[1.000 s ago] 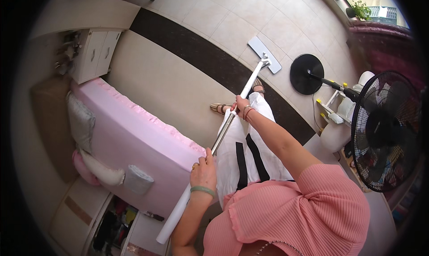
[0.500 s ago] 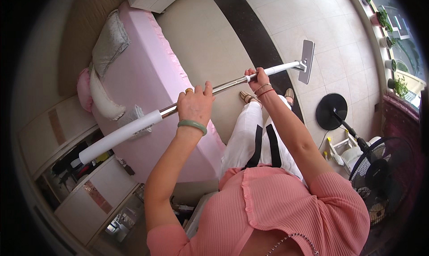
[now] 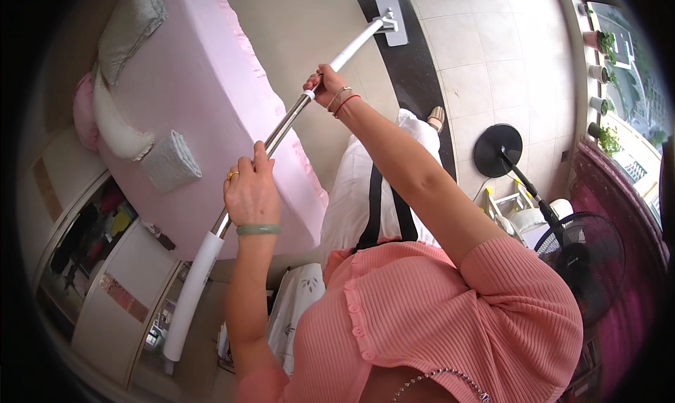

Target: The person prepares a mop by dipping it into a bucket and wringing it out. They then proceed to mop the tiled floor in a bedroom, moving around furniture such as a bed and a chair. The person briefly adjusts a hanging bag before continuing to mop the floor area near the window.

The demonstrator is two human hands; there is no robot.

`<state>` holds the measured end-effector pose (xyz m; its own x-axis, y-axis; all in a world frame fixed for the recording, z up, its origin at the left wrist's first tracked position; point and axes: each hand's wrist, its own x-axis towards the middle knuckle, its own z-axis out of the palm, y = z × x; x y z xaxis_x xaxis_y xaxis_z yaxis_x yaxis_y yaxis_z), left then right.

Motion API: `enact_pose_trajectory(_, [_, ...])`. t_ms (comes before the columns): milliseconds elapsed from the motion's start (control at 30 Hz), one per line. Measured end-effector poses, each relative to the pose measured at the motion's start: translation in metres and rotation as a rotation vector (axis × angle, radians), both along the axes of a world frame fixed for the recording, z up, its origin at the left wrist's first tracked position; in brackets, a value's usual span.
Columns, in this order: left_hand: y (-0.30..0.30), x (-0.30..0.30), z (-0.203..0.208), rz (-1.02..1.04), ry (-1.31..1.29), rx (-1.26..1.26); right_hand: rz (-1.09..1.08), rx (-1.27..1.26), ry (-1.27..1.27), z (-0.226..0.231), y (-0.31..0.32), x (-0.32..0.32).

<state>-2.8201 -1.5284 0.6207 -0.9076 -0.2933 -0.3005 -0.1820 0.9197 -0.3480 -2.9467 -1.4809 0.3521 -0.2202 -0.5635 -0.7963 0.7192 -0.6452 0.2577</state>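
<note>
Mop head (image 3: 389, 1) on dark floor (image 3: 415, 74)

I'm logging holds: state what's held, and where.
A flat mop: left grip on the handle's metal section, right grip by the white collar, nearer the mop head.

Long tubular mop pole (image 3: 288, 124): wht plastic w/ silvery metal midsection; flat rect. mop head (image 3: 384, 1), pale grey. Ribbed knit top (image 3: 415, 304), plain salmon pink. Loose cloth trousers (image 3: 349, 199) — wht w/ blk bands (image 3: 373, 206). Smooth round bangle (image 3: 259, 229), muted grn. Fabric bedsheet (image 3: 204, 87) — plain pale pink.
</note>
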Motion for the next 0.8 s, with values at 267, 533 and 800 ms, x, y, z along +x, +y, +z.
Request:
enact_pose_trajectory(267, [-0.034,0.086,-0.111,1.499,-0.385,1.090,0.444,0.398,-0.138,-0.071,0.005,0.067])
enact_pose_trajectory(533, [-0.057,-0.051,-0.115,1.819,-0.556,1.616,0.443,0.303,-0.046,-0.074,-0.009,-0.070])
enact_pose_trajectory(800, [-0.140,-0.211,-0.099,1.969,-0.512,1.871,0.459,0.241,-0.018,-0.068,-0.090,-0.236])
